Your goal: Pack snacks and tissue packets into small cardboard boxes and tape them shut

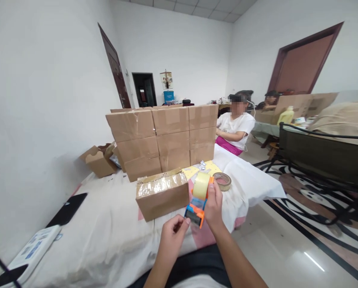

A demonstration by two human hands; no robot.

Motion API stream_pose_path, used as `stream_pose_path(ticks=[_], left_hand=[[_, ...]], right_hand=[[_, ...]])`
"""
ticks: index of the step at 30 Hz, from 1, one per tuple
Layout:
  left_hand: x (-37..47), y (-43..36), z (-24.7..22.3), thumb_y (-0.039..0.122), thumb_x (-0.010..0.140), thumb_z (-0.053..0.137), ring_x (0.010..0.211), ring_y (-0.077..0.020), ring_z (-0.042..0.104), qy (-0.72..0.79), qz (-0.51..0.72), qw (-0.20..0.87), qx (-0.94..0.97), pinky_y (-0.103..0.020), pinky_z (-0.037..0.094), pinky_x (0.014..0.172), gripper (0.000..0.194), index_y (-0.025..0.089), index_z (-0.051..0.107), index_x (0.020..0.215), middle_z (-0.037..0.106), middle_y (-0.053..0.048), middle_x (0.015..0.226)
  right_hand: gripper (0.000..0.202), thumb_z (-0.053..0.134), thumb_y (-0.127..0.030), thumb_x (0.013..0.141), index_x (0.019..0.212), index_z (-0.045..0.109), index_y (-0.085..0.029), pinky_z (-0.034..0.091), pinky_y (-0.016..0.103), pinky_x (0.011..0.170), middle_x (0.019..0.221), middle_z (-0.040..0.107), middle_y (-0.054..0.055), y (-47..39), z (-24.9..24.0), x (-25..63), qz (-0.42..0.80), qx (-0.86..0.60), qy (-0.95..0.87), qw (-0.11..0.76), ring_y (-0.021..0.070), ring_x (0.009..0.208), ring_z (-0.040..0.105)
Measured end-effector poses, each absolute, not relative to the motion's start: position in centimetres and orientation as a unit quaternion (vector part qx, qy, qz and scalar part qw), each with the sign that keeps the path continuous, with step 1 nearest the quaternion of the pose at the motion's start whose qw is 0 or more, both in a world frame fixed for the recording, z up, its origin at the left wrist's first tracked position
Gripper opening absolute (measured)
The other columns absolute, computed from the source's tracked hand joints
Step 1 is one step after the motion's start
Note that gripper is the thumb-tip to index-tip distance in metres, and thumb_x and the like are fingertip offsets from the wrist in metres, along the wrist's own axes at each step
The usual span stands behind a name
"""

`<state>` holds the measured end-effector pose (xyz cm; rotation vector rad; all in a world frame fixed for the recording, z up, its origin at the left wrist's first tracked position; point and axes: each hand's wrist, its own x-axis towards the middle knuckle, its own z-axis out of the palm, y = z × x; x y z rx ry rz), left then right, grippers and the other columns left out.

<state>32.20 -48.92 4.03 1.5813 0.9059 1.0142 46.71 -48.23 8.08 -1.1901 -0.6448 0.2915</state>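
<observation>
In the head view my right hand (214,202) is wrapped around an orange and blue tape dispenser (198,204) loaded with a wide roll of yellowish clear packing tape (201,186). My left hand (175,232) is closed in a pinch at the dispenser's lower left corner, beside its dark roller. Whatever the pinch holds is too small to make out. Just left of the dispenser, a brown cardboard box (163,200) sits on the cloth-covered table, with shiny tape across its top. A second tape roll (222,181) lies flat behind my right hand.
Stacked cardboard boxes (173,140) form a wall across the table's far side. An open box (99,160) stands at the left, with a black flat pad (67,210) and a white device (31,252) nearer. A person in white (235,126) sits beyond the table's right side.
</observation>
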Motion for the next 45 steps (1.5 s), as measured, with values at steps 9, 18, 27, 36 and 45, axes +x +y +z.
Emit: stream_pose_path(ticks=[9,18,27,36,45], left_hand=[[29.9,-47.7,5.4,0.046,0.079,0.068,0.062,-0.0118,0.041,0.332,0.362,0.572,0.656,-0.023,0.030,0.058,0.041,0.018,0.046,0.060,0.046,0.002,0.062],[30.5,-48.3,4.2,0.071,0.072,0.070,0.038,-0.0093,0.046,0.352,0.283,0.687,0.570,-0.019,0.028,0.041,0.056,0.022,0.043,0.077,0.064,-0.001,0.053],[31.3,-48.5,5.6,0.075,0.072,0.067,0.036,-0.0059,0.037,0.367,0.275,0.664,0.591,-0.020,0.027,0.041,0.062,0.013,0.067,0.070,0.054,0.001,0.043],[32.1,-48.6,4.9,0.070,0.070,0.071,0.041,-0.0077,0.038,0.374,0.296,0.645,0.596,-0.022,0.027,0.043,0.057,0.015,0.058,0.060,0.051,0.001,0.045],[32.2,-49.1,6.0,0.050,0.078,0.071,0.050,-0.0075,0.028,0.367,0.372,0.611,0.594,-0.023,0.021,0.050,0.044,0.017,0.052,0.057,0.036,0.006,0.050]], right_hand=[[0.031,0.041,-0.043,0.101,0.083,0.054,-0.020,0.041,0.029,0.068,0.076,0.054,0.001,-48.3,8.7,47.8,0.100,-0.470,-0.516,0.709,0.0168,0.072,0.049],[0.037,0.041,-0.048,0.101,0.104,0.062,-0.017,0.046,0.029,0.076,0.095,0.063,0.006,-48.0,8.8,47.3,0.157,-0.459,-0.426,0.764,0.0189,0.084,0.057],[0.032,0.043,-0.045,0.101,0.098,0.063,-0.019,0.046,0.029,0.074,0.090,0.062,0.004,-48.0,8.8,47.1,0.164,-0.444,-0.424,0.772,0.0174,0.081,0.055],[0.026,0.055,-0.042,0.095,0.102,0.061,-0.018,0.047,0.028,0.070,0.089,0.061,0.003,-47.8,8.5,47.4,0.182,-0.421,-0.428,0.779,0.0165,0.077,0.055],[0.028,0.053,-0.047,0.094,0.095,0.057,-0.020,0.048,0.029,0.067,0.082,0.057,0.001,-47.3,9.0,48.1,0.125,-0.467,-0.384,0.787,0.0162,0.071,0.055]])
